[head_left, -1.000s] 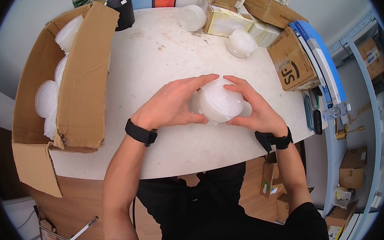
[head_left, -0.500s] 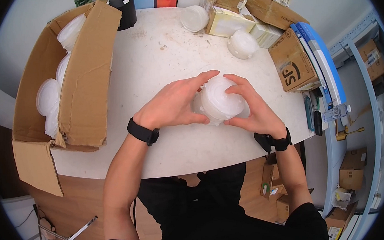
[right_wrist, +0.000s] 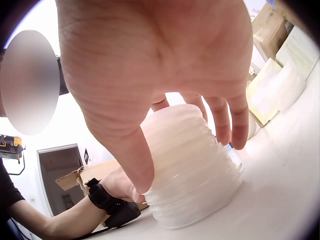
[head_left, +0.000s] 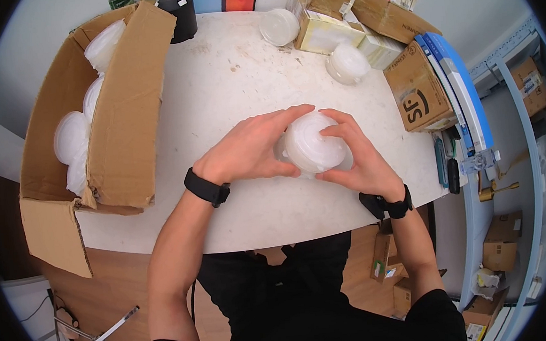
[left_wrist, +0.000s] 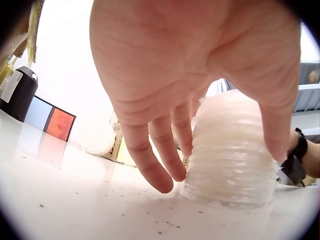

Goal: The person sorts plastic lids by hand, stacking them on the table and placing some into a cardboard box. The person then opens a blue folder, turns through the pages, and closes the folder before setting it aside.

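Note:
A tall stack of translucent white plastic lids (head_left: 314, 144) stands on the white table (head_left: 244, 217) in front of the person. Its ridged side of many rims shows in the left wrist view, where the stack (left_wrist: 230, 155) leans slightly. My left hand (head_left: 245, 148) curves round its left side, thumb toward the near edge and fingers toward the far edge. From the right, my right hand (head_left: 367, 160) holds it, the index finger bent over the top. In the right wrist view the thumb lies against the stack (right_wrist: 187, 170).
An open cardboard box (head_left: 119, 131) with several stacks of lids (head_left: 70, 138) stands on the left. Farther back are two more lid stacks (head_left: 347, 64), small boxes (head_left: 326, 31) and a black cylinder (head_left: 179, 17). A carton (head_left: 417, 88) and blue folders (head_left: 455, 85) line the right edge.
Both hands stay round the stack with only small shifts. The top of the stack sits more squarely over the rest than before, and my right wrist has moved slightly left.

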A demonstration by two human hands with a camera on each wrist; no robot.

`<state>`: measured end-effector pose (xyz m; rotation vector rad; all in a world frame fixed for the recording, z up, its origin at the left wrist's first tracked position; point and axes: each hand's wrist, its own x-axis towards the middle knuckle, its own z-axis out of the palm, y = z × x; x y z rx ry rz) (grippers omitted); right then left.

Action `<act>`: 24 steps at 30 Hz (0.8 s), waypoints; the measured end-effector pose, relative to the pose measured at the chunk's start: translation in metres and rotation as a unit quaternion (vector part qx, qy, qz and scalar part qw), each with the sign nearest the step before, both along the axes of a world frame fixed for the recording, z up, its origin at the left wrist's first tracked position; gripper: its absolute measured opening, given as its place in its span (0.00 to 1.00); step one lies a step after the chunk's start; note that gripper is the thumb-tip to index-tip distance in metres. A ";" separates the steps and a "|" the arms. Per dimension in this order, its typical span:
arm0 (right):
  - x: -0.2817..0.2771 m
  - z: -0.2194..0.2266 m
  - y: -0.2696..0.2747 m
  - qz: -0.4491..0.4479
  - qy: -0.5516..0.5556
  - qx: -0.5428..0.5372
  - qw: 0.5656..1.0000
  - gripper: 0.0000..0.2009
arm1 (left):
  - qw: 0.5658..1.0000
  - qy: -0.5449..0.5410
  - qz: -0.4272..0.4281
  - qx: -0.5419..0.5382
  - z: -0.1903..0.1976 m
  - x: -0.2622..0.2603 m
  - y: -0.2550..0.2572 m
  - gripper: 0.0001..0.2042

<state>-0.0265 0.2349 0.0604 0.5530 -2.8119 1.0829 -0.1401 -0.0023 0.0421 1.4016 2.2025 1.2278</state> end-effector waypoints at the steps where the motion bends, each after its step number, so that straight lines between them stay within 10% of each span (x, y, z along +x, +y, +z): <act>1: 0.000 -0.001 -0.001 -0.009 -0.003 -0.004 1.000 0.34 | 1.000 -0.008 0.001 -0.010 0.002 0.001 0.000 0.51; 24: 0.005 0.009 0.015 -0.025 -0.028 -0.228 0.973 0.35 | 0.985 0.101 0.054 0.127 0.004 0.001 0.004 0.41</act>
